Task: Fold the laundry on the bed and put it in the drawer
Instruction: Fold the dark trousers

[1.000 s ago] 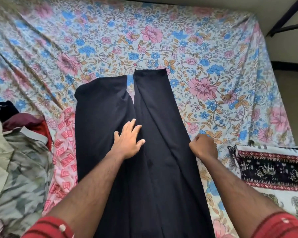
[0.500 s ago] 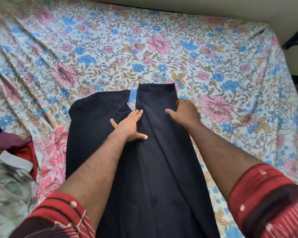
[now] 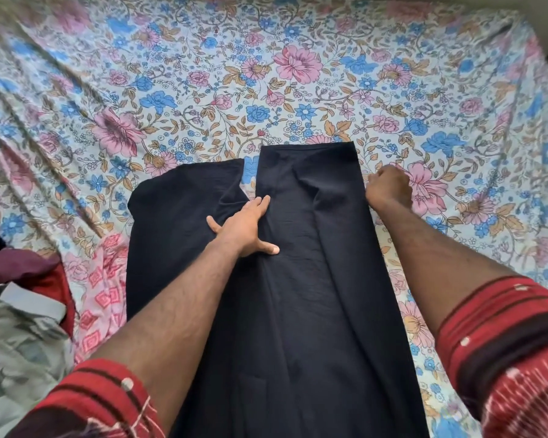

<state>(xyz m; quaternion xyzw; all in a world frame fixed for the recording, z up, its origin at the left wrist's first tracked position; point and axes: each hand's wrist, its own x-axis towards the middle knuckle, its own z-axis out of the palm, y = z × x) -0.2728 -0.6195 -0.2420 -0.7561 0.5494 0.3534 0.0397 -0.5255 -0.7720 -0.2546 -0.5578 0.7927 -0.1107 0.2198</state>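
Black trousers (image 3: 298, 295) lie flat on the floral bedsheet (image 3: 266, 90), legs pointing away from me, with a narrow gap between the two cuffs. My left hand (image 3: 244, 227) presses flat on the cloth between the legs, fingers straight and thumb spread. At the outer edge of the right leg, near the cuff, my right hand (image 3: 388, 188) has its fingers curled round the fabric's edge. Its fingertips are hidden.
A pile of unfolded laundry sits at the left edge: a grey-green patterned garment (image 3: 16, 352) and a maroon and red one (image 3: 29, 273). A pink patterned cloth (image 3: 102, 295) lies partly under the trousers' left side. The far half of the bed shows only bedsheet.
My right hand moved from the top of the right trouser leg out to its outer edge. My left hand stayed pressed between the legs. The camera tilted forward.
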